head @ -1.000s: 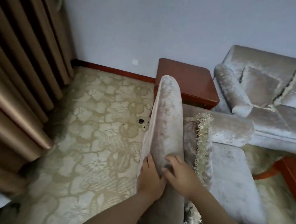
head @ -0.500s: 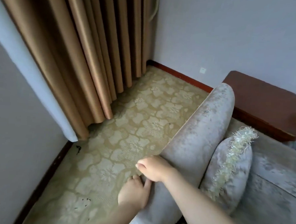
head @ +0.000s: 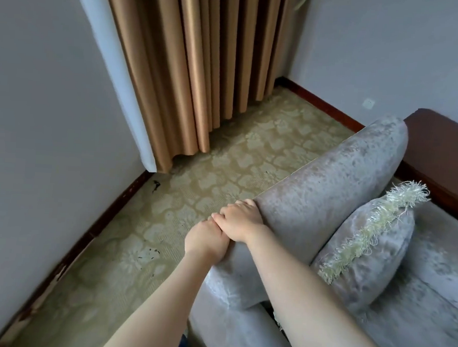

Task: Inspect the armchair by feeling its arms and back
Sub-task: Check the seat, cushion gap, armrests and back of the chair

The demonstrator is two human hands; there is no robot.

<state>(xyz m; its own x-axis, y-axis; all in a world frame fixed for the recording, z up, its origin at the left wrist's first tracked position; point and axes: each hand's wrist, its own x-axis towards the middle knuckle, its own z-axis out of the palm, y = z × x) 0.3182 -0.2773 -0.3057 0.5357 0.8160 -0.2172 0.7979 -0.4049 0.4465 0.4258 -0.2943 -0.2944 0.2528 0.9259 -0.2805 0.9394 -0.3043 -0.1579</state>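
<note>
The armchair is covered in pale grey-beige velvet; its tall padded back (head: 325,195) runs from lower centre up to the right. My right hand (head: 239,222) lies over the back's top edge, fingers curled down its far side. My left hand (head: 205,241) presses against the outer face just below, touching the right hand, its fingers hidden. A fringed cushion (head: 365,251) leans against the back's inner side, above the seat (head: 414,332).
A patterned yellow carpet (head: 195,187) lies behind the chair. Tan curtains (head: 202,64) hang to the floor at the far corner. A grey wall (head: 37,134) with dark skirting stands at the left. A reddish wooden side table (head: 444,149) sits beyond the chair.
The view has swung left and down from the sofa side toward the curtain corner. Both hands have slid over the top of the back onto its outer side and come together.
</note>
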